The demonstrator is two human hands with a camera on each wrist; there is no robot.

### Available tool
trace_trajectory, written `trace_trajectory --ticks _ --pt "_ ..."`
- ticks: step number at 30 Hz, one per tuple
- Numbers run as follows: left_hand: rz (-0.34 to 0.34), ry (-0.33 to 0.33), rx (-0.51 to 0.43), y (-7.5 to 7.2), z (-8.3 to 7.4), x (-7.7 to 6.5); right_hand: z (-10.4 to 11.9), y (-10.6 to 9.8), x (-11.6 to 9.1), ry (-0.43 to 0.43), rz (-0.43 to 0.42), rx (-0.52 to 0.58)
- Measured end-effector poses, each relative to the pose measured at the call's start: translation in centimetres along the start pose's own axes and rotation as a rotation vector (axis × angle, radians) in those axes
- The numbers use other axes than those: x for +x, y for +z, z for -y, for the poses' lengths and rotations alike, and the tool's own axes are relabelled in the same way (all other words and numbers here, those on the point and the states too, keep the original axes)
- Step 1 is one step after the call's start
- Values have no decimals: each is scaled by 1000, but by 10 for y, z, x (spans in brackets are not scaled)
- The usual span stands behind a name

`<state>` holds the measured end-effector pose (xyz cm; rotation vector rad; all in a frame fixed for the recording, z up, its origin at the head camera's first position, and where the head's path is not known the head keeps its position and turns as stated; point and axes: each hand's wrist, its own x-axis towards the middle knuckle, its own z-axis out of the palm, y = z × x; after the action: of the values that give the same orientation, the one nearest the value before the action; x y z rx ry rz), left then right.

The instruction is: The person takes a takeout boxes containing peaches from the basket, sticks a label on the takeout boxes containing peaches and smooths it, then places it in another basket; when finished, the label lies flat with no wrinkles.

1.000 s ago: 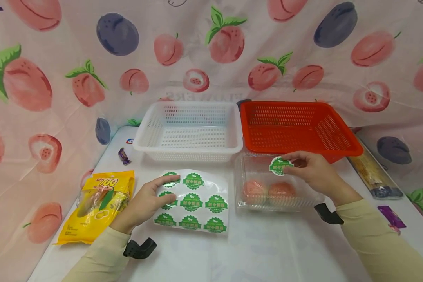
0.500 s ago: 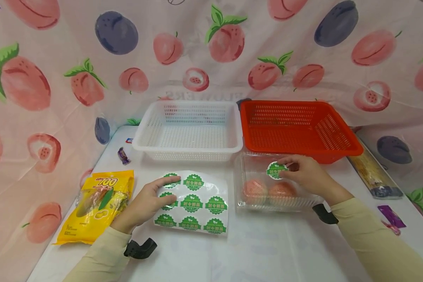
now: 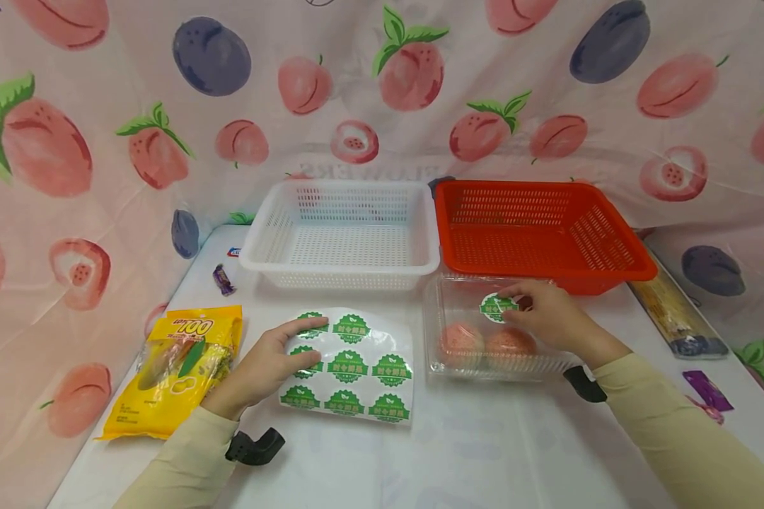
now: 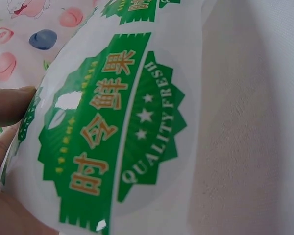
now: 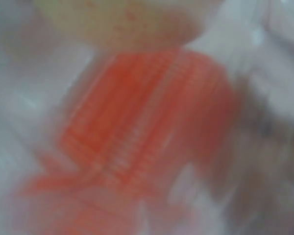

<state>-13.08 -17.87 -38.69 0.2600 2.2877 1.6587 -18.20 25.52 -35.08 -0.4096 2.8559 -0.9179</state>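
Note:
My left hand holds the left edge of a white sheet of round green stickers, its thumb and index finger over the front. In the left wrist view the sticker sheet bulges in a curve beside the fingers. On the right, my right hand pinches a single green and white sticker by its right side. That sticker lies over the lid of a clear plastic clamshell box; whether it is stuck down I cannot tell. Two peaches sit inside the box. The right wrist view is blurred.
Behind stand a white basket and a red basket. To the left lie a yellow candy bag and a small purple-wrapped candy. A long clear-wrapped package and a purple wrapper lie far right.
My right hand has shifted slightly left with the sticker, over the box lid, and its fingers have curled more. The left hand and sheet are nearly still.

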Motion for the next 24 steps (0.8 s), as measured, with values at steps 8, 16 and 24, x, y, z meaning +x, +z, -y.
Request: trace_trajectory --ticks 8,16,24 --pt "16 -3 -15 2 0 2 -1 3 2 -42 -6 -30" --pt "23 4 -11 3 1 3 1 3 2 -52 9 -59" --pt "30 -11 10 3 1 2 4 4 4 -75 4 -78"
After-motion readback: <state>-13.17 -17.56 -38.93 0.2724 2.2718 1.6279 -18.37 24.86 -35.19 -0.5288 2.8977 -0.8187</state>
